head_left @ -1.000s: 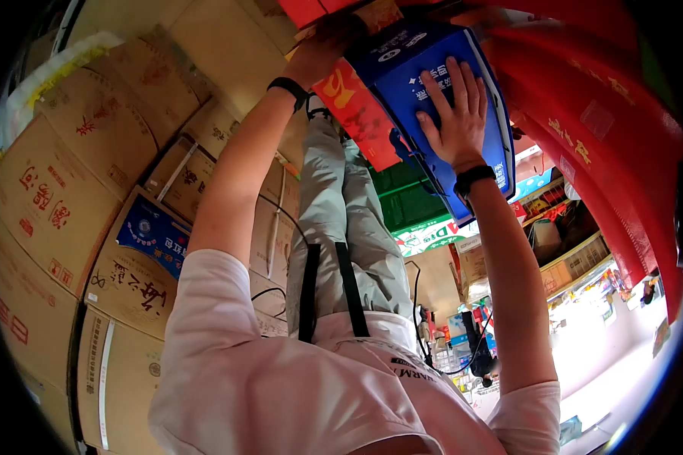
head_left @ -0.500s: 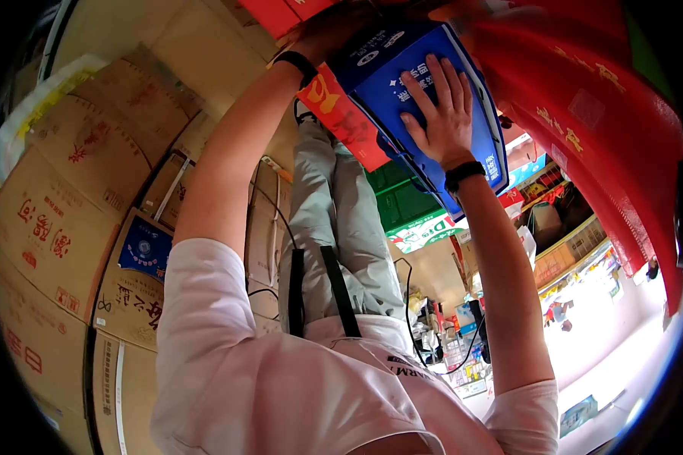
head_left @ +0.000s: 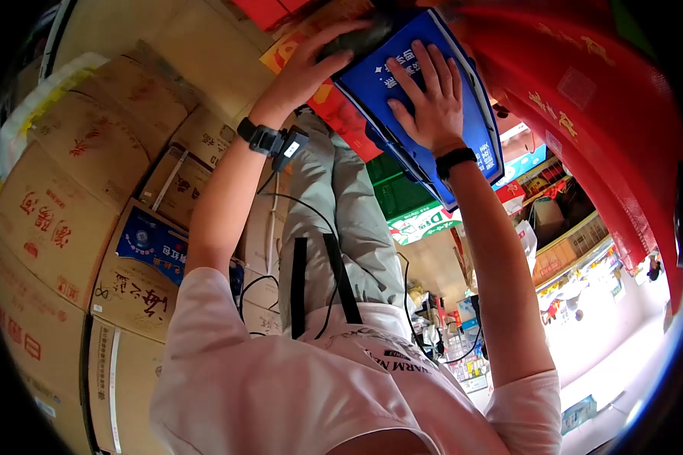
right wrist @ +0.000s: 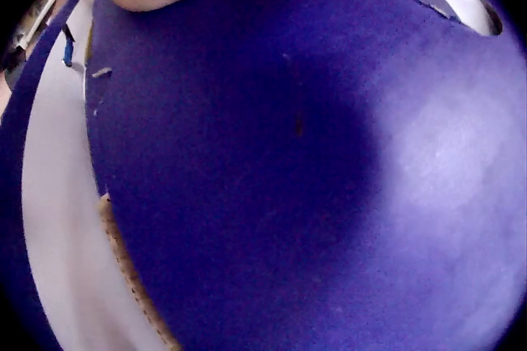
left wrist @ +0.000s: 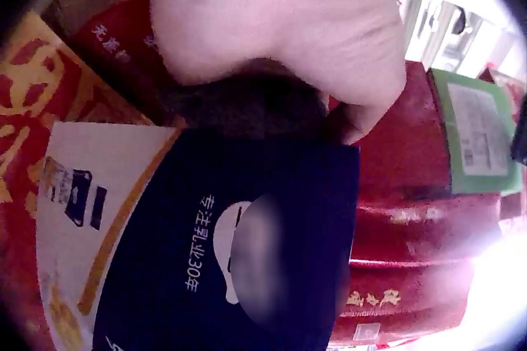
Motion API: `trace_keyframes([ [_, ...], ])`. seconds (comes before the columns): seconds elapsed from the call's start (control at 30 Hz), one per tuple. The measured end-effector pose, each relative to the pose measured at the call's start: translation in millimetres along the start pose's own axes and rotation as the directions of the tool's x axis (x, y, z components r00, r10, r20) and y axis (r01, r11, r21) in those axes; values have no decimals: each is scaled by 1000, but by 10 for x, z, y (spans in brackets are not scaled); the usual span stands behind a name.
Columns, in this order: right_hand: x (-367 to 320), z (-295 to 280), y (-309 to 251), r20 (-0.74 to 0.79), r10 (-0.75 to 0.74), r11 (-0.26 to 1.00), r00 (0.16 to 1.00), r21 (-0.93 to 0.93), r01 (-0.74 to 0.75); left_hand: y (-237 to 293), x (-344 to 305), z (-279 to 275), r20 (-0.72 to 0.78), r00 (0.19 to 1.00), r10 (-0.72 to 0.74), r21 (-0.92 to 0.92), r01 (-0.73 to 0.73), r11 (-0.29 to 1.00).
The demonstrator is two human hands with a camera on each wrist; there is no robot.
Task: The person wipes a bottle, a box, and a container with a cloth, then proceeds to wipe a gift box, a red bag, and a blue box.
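Observation:
My right hand lies with its fingers extended against the broad face of a blue carton printed with white lettering. In the right wrist view, the plain blue face fills most of the picture, with the heel of the hand at the top. My left hand grips a dark grey, cloth-like bundle at the carton's upper left edge. From the left wrist, that bundle shows under the curled hand, right at the edge of the carton's dark blue and white panel. Its far side is hidden.
A red and gold box and a green crate stand beside the carton. Brown cardboard cartons are stacked along the left. Red packaging hangs or stands close on the right, with shelves of goods beyond.
My left hand has drawn back from the far end of the carton toward me, and its wrist has turned. The right hand stays on the blue face; the view has shifted slightly.

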State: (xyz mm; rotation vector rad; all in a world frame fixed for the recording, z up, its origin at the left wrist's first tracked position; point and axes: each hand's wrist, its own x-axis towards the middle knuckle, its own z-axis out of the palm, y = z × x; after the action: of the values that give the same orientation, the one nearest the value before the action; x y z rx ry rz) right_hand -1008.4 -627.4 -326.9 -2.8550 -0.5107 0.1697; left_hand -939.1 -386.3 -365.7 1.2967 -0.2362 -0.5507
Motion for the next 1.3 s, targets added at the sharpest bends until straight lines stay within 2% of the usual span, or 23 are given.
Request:
trace_keyframes([
  [0.03,18,1,6,-6,-4,1000,1000,8,4,-91,23,9,-3,1000,3,-7,-3,1000],
  [0.1,21,16,8,-8,-7,1000,1000,4,7,-406,134,-22,-79,954,-288,-72,283,956],
  [0.17,16,24,1,-11,-7,1000,1000,-1,7,-838,166,-184,-74,954,-290,-95,283,954],
  [0.23,9,21,-12,1,0,1000,1000,-11,0,-1449,129,-388,-29,981,-191,202,193,960],
  [0.27,8,23,-13,6,-1,1000,1000,-12,1,-1350,120,-385,18,993,-115,407,98,908],
  [0.3,25,25,3,8,-1,1000,1000,-13,1,-1246,142,-368,18,994,-112,409,94,908],
  [0.37,11,14,-1,7,0,1000,1000,-4,0,-996,126,-270,13,936,-352,-88,351,932],
  [0.4,15,10,-5,13,0,1000,1000,-8,0,-686,131,-175,16,935,-355,-84,355,931],
  [0.47,30,19,-4,14,5,1000,1000,-14,-4,140,221,70,56,981,-187,-44,190,981],
  [0.5,17,33,-2,7,0,1000,1000,-9,0,404,273,145,55,980,-192,-46,195,980],
  [0.57,22,30,-1,-3,-12,1000,1000,-8,12,717,364,221,254,959,-125,21,124,992],
  [0.6,31,23,-6,-3,-13,1000,1000,-14,13,516,413,130,282,929,-239,-49,262,964],
  [0.63,33,17,-11,-2,-11,1000,1000,-19,11,313,452,83,280,930,-238,-51,262,964],
  [0.7,38,21,-15,-3,-8,1000,1000,-15,8,-137,487,6,25,1000,-4,62,3,998],
  [0.73,34,23,-25,-1,-7,1000,1000,-7,7,-426,503,-135,-1,1000,16,154,-16,988],
  [0.83,40,23,-24,18,-3,1000,1000,-14,3,-1381,316,-587,148,988,29,479,-98,872],
  [0.9,34,51,-22,-4,-9,1000,1000,-16,9,-1447,254,-575,178,983,53,539,-142,830],
  [0.93,36,47,-12,-2,-11,1000,1000,-17,11,-1372,218,-490,83,993,-79,425,36,904],
  [0.97,26,43,-19,0,-8,1000,1000,-11,8,-1122,177,-381,73,994,-79,420,41,907],
  [1.03,19,42,-18,-4,-13,1000,1000,-5,13,-523,147,-218,52,975,-216,17,215,976],
  [1.07,21,47,-15,-12,-10,1000,1000,-2,10,-273,154,-164,79,974,-213,-106,221,970],
  [1.2,25,47,-16,-16,-16,1000,1000,-6,16,233,44,23,124,992,-39,-3,39,999],
  [1.3,27,60,-11,-25,-24,1000,999,-12,24,152,-182,76,-47,981,-186,-97,181,979],
])
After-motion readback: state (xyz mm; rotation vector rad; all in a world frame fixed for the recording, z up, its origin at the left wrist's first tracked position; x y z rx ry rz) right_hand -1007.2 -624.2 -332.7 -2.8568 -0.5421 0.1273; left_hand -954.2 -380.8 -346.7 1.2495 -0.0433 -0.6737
